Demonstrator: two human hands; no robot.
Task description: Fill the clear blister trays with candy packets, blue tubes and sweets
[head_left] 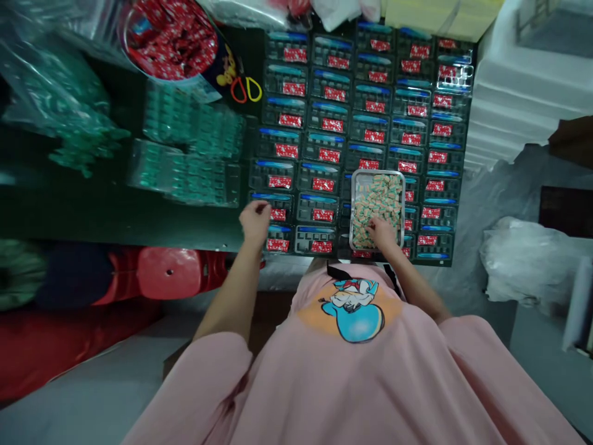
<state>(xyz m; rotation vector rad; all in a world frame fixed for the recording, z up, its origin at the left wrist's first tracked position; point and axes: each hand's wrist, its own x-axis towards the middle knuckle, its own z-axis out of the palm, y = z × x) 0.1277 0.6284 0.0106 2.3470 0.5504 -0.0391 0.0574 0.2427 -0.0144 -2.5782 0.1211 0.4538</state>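
Note:
My left hand (256,221) hangs over the left edge of the rows of clear compartment trays (315,239), thumb and fingers pinched together. Whatever they hold, if anything, is too small to make out. Each tray carries a blue pen-like stick and a red patterned packet (322,214). Over to the right, a metal tray (354,242) full of small beige and green pieces (377,198) rests on top of these trays. My right hand (383,232) reaches into it from the near side, fingers drawn together at the pieces. Its fingertips are partly hidden.
Scissors (245,90) with red and yellow handles lie beside a tub of red packets (173,40). Bagged green trays (185,173) and green plastic-wrapped items (60,93) sit on the left. White foam stacks (504,111) line the right; red stools (169,272) stand below the table edge.

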